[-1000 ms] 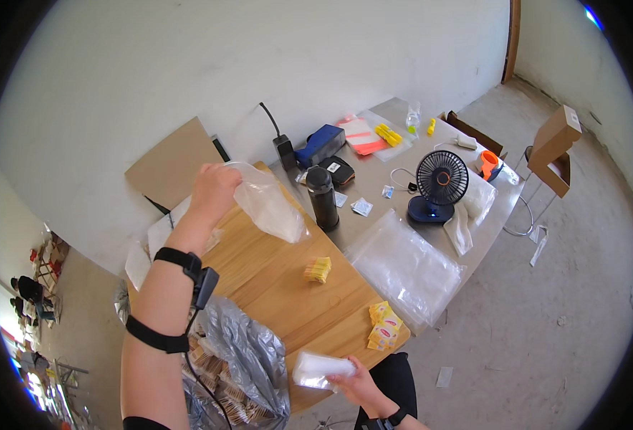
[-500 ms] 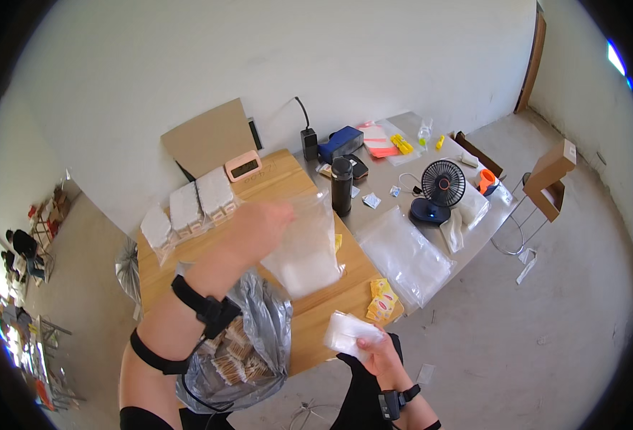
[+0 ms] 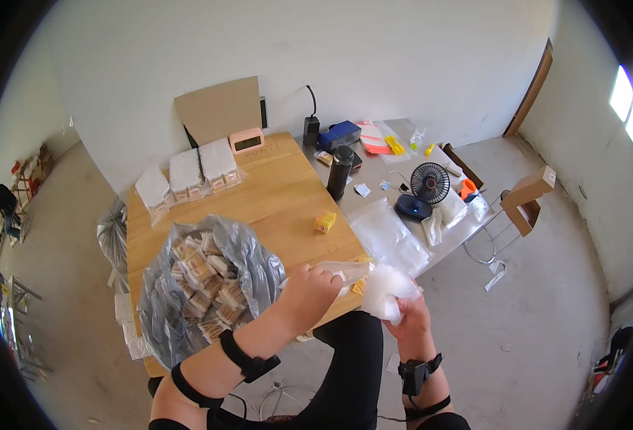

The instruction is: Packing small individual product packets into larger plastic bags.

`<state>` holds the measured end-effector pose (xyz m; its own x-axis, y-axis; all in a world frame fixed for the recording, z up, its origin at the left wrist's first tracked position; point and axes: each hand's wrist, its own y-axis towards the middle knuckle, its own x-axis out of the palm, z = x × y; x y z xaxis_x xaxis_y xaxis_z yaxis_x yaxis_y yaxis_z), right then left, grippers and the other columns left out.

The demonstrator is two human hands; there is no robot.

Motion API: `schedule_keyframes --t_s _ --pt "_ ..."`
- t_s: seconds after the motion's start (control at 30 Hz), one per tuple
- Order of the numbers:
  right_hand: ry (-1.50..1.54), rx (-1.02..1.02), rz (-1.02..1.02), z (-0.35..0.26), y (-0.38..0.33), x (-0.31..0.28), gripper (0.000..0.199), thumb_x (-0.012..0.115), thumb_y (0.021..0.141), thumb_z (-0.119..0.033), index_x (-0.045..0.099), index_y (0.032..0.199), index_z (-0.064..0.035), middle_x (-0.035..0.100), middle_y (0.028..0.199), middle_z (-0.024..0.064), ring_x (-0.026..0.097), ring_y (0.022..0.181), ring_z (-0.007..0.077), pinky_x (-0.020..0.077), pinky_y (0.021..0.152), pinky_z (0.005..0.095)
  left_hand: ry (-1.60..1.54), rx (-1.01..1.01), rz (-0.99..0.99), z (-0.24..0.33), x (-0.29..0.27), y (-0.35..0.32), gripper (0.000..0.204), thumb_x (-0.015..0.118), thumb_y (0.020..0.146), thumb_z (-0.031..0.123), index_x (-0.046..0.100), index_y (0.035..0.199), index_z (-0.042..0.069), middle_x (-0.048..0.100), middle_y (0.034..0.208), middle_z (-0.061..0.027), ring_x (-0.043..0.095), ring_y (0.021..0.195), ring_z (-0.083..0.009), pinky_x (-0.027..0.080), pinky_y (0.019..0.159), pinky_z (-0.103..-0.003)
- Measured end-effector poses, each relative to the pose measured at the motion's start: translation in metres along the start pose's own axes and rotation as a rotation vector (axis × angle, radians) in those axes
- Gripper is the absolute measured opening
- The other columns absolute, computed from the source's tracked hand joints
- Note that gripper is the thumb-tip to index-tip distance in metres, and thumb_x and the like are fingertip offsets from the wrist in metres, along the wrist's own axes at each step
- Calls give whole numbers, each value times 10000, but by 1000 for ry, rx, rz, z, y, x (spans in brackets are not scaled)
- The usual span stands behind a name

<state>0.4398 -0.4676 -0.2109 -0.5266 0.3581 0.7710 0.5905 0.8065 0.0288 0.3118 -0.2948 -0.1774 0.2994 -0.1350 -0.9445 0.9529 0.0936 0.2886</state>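
Note:
My left hand [image 3: 312, 292] is closed in a fist round the end of a clear plastic bag [image 3: 348, 269], pulled taut toward my right hand. My right hand [image 3: 411, 319] grips a bunched white translucent wad of plastic bags [image 3: 386, 295], its fingers partly hidden behind it. Both hands are above the near right corner of the wooden table [image 3: 270, 175]. Left of them, an open grey plastic sack [image 3: 169, 304] holds many small packs of cotton swabs [image 3: 205, 279]. A small yellow packet [image 3: 324, 222] lies on the wood beyond my hands.
White bundled packs [image 3: 202, 168] line the far left, beside a pink clock [image 3: 246, 141]. A black bottle [image 3: 340, 172] stands near the seam with the grey table. There lie flat clear bags [image 3: 389, 233], a small fan [image 3: 429, 188] and a blue case [image 3: 339, 135]. A cardboard box [image 3: 528, 201] is at right.
The large clear bag has been lifted off the wooden table, uncovering the yellow packet. My left hand has come back toward my right hand. The plastic in my right hand is now bunched up.

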Motion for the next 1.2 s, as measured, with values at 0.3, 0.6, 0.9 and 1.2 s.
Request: schedule_keyframes --t_s 0.3,0.6,0.9,1.2 --pt "-471 530 -62 8 41 61 563 699 645 98 460 1154 53 589 1010 113 603 951 217 501 853 345 -1432 -107 615 24 39 -16 145 547 837 99 510 975 81 497 987 -107 492 990 -262 357 943 -359" --pt "-841 613 -87 18 58 51 512 631 669 122 483 1153 46 582 1055 116 582 985 225 465 866 332 -232 -264 398 13 64 -54 401 522 837 146 508 1237 117 479 1289 -118 274 1337 -294 103 1081 -587" --pt "-1053 474 -12 23 75 47 405 589 686 105 518 1078 38 581 1039 115 579 962 223 464 815 307 -64 -284 257 14 48 -51 230 556 795 157 675 989 125 469 1286 -145 192 1356 -354 81 1082 -599" --pt "-2002 236 -498 26 92 12 320 620 720 -98 567 1023 -15 617 849 212 606 870 342 476 759 391 -140 -384 194 27 45 -48 159 564 778 154 678 851 72 368 1366 -212 228 1332 -392 150 1066 -596"
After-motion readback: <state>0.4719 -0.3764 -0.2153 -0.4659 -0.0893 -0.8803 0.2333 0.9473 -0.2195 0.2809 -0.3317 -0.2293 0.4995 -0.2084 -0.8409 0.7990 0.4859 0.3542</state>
